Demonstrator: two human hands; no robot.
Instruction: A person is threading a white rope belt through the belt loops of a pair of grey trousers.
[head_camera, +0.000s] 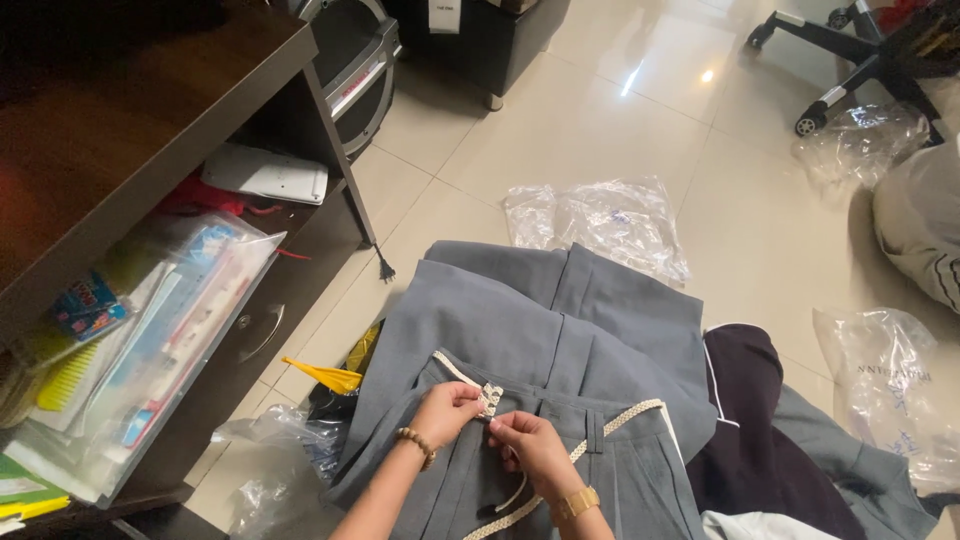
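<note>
The left hand was closed in a pinch on the buckle of a cream braided belt. The right hand was also closed, its fingertips gripping the belt just beside the buckle, so that the two hands nearly touched. A beaded bracelet sat on the left wrist and a gold watch on the right.

The belt ran through the waistband of a pair of grey trousers, which lay spread on the tiled floor directly in front of the person. One end of the belt hung loose below the right hand.

A dark garment lay against the right side of the trousers. A clear plastic bag lay on the floor just beyond the trousers, and another lay farther right. A dark wooden shelf unit stood to the left, with a clear packet of stationery leaning on its lower shelf. A yellow item lay between the shelf unit and the trousers.
</note>
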